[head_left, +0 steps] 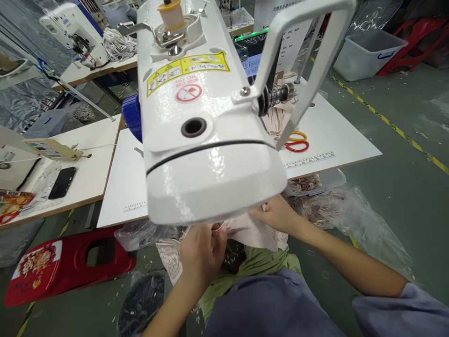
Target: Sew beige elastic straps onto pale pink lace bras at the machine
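A white sewing machine head (213,182) fills the middle of the view and hides part of what lies beneath it. Just below its front edge, my left hand (203,248) is closed on pale pink fabric, with thumb and fingers bent together. My right hand (275,214) pinches the same pale pink fabric (254,231) to the right, its fingertips partly behind the machine head. A lace-like edge of cloth (170,257) hangs to the left of my left hand.
Red-and-yellow scissors (297,142) and a ruler strip (310,159) are on the white table (343,135). Below it sits a plastic bin (331,180) of pink pieces. A red stool (70,267) stands at left; a phone (63,182) lies on the neighbouring table.
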Demonstrator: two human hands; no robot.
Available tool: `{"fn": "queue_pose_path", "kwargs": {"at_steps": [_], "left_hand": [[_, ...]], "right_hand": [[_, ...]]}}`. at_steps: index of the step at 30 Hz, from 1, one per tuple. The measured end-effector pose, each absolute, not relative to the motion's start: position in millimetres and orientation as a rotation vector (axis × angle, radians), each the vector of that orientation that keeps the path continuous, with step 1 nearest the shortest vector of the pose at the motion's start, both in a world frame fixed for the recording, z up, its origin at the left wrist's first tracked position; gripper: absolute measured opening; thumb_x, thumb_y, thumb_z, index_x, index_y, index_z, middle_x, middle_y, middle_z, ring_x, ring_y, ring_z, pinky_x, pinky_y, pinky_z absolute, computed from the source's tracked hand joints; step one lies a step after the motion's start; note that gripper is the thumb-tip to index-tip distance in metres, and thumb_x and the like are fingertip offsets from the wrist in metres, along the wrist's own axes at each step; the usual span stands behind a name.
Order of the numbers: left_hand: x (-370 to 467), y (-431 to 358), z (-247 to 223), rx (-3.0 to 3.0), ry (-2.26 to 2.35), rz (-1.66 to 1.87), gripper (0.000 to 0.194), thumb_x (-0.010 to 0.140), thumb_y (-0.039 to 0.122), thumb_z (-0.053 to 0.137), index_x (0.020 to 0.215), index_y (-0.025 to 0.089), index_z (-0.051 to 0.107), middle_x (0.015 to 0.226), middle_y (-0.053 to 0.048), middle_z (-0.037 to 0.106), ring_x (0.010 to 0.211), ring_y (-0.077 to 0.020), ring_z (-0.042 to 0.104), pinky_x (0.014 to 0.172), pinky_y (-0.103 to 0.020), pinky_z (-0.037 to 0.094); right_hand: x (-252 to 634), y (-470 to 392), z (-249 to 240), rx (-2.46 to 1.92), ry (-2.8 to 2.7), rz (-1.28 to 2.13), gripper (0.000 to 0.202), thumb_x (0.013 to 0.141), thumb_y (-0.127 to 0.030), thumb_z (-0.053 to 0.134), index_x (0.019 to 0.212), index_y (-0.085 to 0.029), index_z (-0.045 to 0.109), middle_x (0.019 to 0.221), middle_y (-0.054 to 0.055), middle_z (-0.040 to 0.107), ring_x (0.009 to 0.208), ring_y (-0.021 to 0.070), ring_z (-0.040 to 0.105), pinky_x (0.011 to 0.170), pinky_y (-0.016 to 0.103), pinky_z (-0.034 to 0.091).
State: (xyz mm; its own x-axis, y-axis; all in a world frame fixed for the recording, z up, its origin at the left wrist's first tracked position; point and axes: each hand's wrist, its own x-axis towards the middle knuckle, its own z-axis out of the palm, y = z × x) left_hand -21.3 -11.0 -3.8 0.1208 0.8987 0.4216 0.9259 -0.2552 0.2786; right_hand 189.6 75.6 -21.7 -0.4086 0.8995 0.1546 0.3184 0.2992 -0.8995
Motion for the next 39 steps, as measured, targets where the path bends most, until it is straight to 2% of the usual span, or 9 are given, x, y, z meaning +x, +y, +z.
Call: {"fn": "queue_pose_path", "kwargs": {"at_steps": [5, 9, 15, 20, 23, 26, 29, 35, 39], "left_hand": [[-26, -7, 1, -2.419, -2.481, -1.194, 0.031, 0.093, 0.047, 0.049, 0.095, 0.019, 0.063, 0.090, -0.008, 0.074, 0.079, -0.0205, 0.070, 0.066, -0.030, 0.055], [-31, 2, 6, -2.804, -2.655, -1.088, 0.038, 0.087, 0.052, 0.054, 0.099, 0.018, 0.069, 0.099, -0.009, 0.073, 0.092, -0.0249, 0.067, 0.081, -0.035, 0.053], [-39, -16, 14, -3.291, -2.768, -1.429, 0.044, 0.090, 0.057, 0.052, 0.085, 0.016, 0.068, 0.077, -0.003, 0.065, 0.072, -0.0175, 0.059, 0.066, -0.026, 0.048], [-73, -39, 27, -2.839, -2.919, -1.408, 0.045, 0.092, 0.053, 0.051, 0.066, 0.017, 0.057, 0.061, 0.003, 0.047, 0.055, -0.0103, 0.042, 0.052, -0.022, 0.034], [-90, -42, 24, -2.860, -2.964, -1.173, 0.043, 0.093, 0.049, 0.048, 0.064, 0.018, 0.056, 0.057, 0.004, 0.043, 0.052, -0.0099, 0.038, 0.051, -0.023, 0.032], [-92, -43, 4, -2.666, -2.959, -0.977, 0.030, 0.090, 0.042, 0.051, 0.075, 0.019, 0.061, 0.068, 0.000, 0.056, 0.065, -0.0152, 0.052, 0.060, -0.025, 0.041], [-77, -45, -27, -2.111, -2.997, -1.188, 0.022, 0.084, 0.039, 0.057, 0.079, 0.018, 0.059, 0.079, -0.005, 0.061, 0.080, -0.0208, 0.057, 0.069, -0.031, 0.047], [-35, -45, -66, -2.099, -3.136, -1.674, 0.032, 0.088, 0.043, 0.047, 0.084, 0.016, 0.064, 0.078, -0.005, 0.068, 0.073, -0.0177, 0.063, 0.068, -0.029, 0.052], [-27, -46, -61, -1.983, -3.102, -1.792, 0.030, 0.090, 0.040, 0.046, 0.091, 0.016, 0.062, 0.076, -0.003, 0.065, 0.069, -0.0158, 0.059, 0.066, -0.027, 0.049]], "right_hand": [[198, 71, -27, -1.182, -1.943, 1.061, 0.026, 0.088, -0.044, 0.055, 0.096, -0.020, 0.061, 0.079, 0.001, 0.063, 0.059, 0.0133, 0.051, 0.055, 0.025, 0.040], [203, 45, -22, -1.209, -2.044, 1.177, 0.036, 0.096, -0.046, 0.045, 0.074, -0.020, 0.056, 0.063, -0.002, 0.055, 0.058, 0.0131, 0.050, 0.055, 0.024, 0.035], [186, -21, -6, -0.958, -1.813, 1.750, 0.044, 0.096, -0.053, 0.049, 0.068, -0.019, 0.047, 0.062, -0.004, 0.042, 0.056, 0.0096, 0.039, 0.052, 0.022, 0.031], [128, -14, -30, -0.742, -1.021, 2.302, 0.053, 0.071, -0.066, 0.075, 0.099, -0.023, 0.062, 0.086, 0.001, 0.057, 0.074, 0.0129, 0.054, 0.064, 0.024, 0.047], [94, 1, -53, -0.812, -0.544, 2.439, 0.046, 0.064, -0.057, 0.083, 0.083, -0.022, 0.060, 0.073, -0.002, 0.054, 0.067, 0.0110, 0.055, 0.064, 0.022, 0.050], [83, 6, -71, -0.940, -0.519, 2.290, 0.040, 0.062, -0.045, 0.086, 0.077, -0.022, 0.057, 0.065, -0.005, 0.052, 0.062, 0.0097, 0.054, 0.063, 0.021, 0.051], [90, 0, -85, -1.046, -0.856, 1.933, 0.029, 0.074, -0.047, 0.076, 0.083, -0.023, 0.062, 0.076, -0.002, 0.063, 0.073, 0.0133, 0.063, 0.076, 0.028, 0.054], [120, -13, -108, -0.934, -1.868, 1.053, 0.012, 0.087, -0.027, 0.059, 0.083, -0.023, 0.070, 0.089, 0.006, 0.070, 0.087, 0.0220, 0.065, 0.079, 0.038, 0.054], [138, -11, -103, -0.934, -1.982, 0.907, 0.011, 0.087, -0.026, 0.060, 0.091, -0.022, 0.070, 0.086, 0.007, 0.068, 0.075, 0.0194, 0.064, 0.067, 0.034, 0.055]]}}
